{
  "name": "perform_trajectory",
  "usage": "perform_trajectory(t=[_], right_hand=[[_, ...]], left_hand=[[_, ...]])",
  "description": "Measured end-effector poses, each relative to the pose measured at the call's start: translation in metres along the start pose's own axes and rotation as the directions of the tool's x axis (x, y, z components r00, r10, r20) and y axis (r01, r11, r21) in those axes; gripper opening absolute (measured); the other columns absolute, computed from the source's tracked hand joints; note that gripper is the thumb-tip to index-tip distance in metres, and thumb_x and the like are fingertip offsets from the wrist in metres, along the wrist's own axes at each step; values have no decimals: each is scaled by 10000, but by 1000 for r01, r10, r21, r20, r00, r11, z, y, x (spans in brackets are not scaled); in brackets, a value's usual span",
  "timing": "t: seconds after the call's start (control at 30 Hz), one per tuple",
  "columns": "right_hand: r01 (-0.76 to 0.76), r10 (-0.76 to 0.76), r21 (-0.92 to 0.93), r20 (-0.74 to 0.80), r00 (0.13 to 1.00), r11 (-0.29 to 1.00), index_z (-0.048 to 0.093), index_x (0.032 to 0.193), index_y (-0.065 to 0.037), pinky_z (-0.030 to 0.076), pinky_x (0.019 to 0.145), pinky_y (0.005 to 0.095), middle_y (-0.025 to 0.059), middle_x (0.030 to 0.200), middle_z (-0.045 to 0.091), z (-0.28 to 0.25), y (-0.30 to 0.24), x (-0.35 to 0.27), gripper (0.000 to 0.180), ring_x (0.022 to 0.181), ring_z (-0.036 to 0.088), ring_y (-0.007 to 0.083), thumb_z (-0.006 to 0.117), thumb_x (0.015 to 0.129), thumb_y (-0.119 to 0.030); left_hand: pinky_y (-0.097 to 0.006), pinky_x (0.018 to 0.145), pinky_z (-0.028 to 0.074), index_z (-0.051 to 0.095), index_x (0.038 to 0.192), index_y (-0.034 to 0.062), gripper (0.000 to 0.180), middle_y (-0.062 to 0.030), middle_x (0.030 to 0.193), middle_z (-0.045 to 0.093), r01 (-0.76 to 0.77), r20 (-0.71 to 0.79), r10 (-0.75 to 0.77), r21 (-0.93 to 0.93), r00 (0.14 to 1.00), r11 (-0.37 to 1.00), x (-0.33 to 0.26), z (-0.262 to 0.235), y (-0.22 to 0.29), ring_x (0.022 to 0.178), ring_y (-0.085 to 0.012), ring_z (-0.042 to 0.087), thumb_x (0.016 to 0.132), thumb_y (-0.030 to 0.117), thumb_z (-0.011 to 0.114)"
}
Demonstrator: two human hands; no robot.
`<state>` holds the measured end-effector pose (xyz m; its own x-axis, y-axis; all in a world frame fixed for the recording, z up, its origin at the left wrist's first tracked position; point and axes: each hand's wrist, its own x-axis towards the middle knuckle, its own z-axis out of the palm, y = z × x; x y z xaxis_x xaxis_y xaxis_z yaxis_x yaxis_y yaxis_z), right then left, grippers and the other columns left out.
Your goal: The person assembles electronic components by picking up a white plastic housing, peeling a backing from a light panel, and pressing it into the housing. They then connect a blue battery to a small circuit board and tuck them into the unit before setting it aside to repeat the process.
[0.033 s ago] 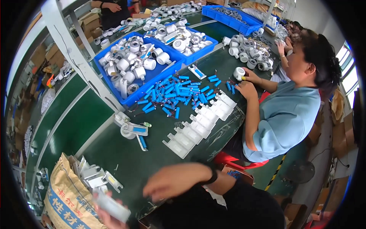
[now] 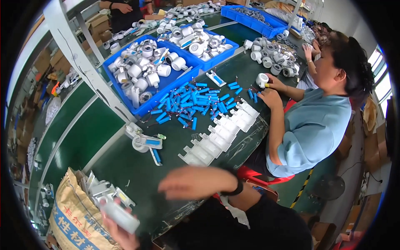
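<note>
Two bare hands are close by, low down. The left hand (image 2: 121, 236) has its fingers closed around a pale plastic piece (image 2: 121, 216), which is at the lower left, tilted, just beside a big tan sack (image 2: 62, 196). Some more white parts (image 2: 96, 186) are next to that piece, by the top of the sack. The right hand (image 2: 198, 183) is blurry and reaches across, over the near side of the green table (image 2: 143, 181). Its palm is hidden, so I cannot tell if it is gripping something. A dark band (image 2: 238, 186) goes around that wrist. Past the right hand, white plastic trays (image 2: 201, 152) sit in a slanted row. Behind them is a messy heap of blue cells (image 2: 193, 100) with thin wires. On the right, a person in a blue shirt (image 2: 315, 118) holds a white round part (image 2: 262, 79). Farther back, a blue bin (image 2: 166, 92) is full of white parts, and a grey and white pile (image 2: 273, 56) lies to the right of it.
</note>
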<state>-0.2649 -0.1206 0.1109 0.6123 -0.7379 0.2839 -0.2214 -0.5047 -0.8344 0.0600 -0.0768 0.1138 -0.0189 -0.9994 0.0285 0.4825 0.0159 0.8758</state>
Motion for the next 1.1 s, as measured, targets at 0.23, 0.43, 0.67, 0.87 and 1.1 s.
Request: perform_trajectory(t=[0.23, 0.43, 0.67, 0.87, 1.1], right_hand=[[-509, 183, -166, -804, 566, 845, 732, 1028, -33, 530, 715, 355, 139, 910, 679, -104, 72, -23, 175, 844, 675, 290, 677, 869, 16], [-363, -68, -643, -544, 836, 674, 691, 962, -24, 535, 795, 399, 118, 959, 650, -40, 132, 62, 168, 946, 633, 317, 642, 806, 13], [-441, -71, -808, -504, 861, 391, 720, 968, -97, 389, 908, 410, 67, 999, 673, -42, 152, 68, 195, 1081, 572, 283, 710, 774, -86], [-264, 144, -16, -804, 577, 964, 725, 1092, -85, 529, 807, 324, 56, 1039, 705, -30, 70, 68, 229, 937, 670, 177, 791, 874, -110], [50, 344, 805, -308, 887, 591, 615, 1300, 43, 568, 866, 299, 98, 1156, 710, 51, 59, 110, 338, 1013, 683, 146, 659, 991, -85]], left_hand=[[-361, 787, 641, 357, 1534, 143, 482, -187, 1429, 542, 100, 150, -49, -353, 987, 930, 128, 12, -74, 1028, -248, 700, 1097, 330, 442], [-384, 803, 646, 353, 1535, 148, 488, -178, 1423, 544, 108, 139, -64, -334, 988, 936, 134, -10, -93, 1053, -271, 702, 1095, 338, 445], [-395, 803, 626, 378, 1530, 152, 515, -159, 1390, 567, 138, 132, -101, -312, 986, 940, 129, -6, -97, 1050, -250, 681, 1069, 339, 512], [-415, 817, 611, 376, 1530, 120, 618, -161, 1404, 566, 65, 99, -52, -131, 994, 989, 116, 1, -91, 1054, -261, 686, 1017, 366, 617], [-407, 969, 567, 410, 1523, 99, 514, -184, 1415, 573, 11, 45, -6, -111, 999, 994, 114, -4, -97, 1138, -293, 672, 1063, 283, 546]])
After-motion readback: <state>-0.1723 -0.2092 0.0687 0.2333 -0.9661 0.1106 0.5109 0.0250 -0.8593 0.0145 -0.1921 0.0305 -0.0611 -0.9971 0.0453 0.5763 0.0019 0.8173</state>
